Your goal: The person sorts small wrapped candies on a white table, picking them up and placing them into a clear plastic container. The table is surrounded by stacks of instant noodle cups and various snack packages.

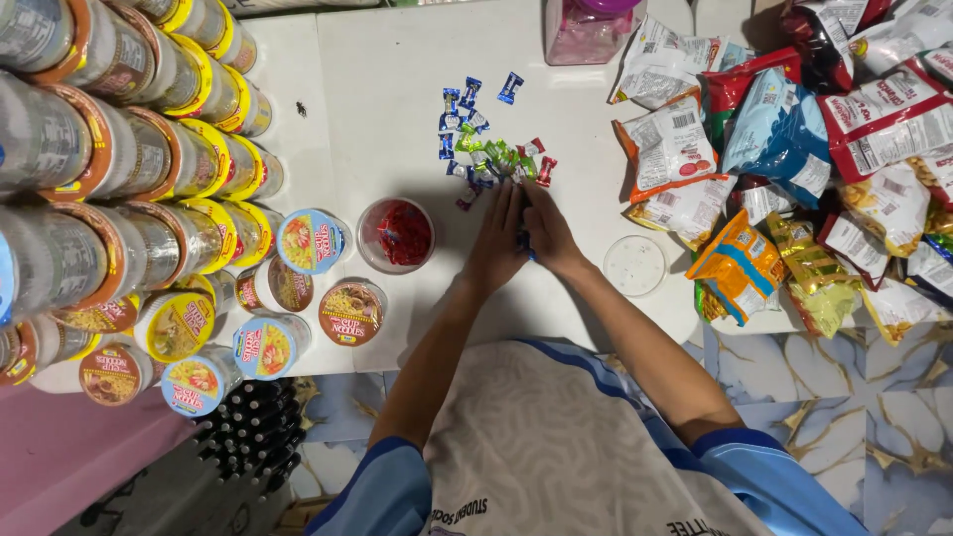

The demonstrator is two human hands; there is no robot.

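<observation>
Candies [491, 159] beyond hands [521, 238], jar [397, 234] beside.

A white table [397, 69] carries wrapped candies [486, 149] scattered just beyond the fingers [506, 199], a clear tub of red sweets [397, 234] and noodle cups [199, 199] to their left, a round lid [634, 265] and snack bags [794, 149] to their right

Blue, green and red wrapped candies [488, 139] lie on a white table [397, 69] beside a red-filled clear tub [395, 234].
</observation>
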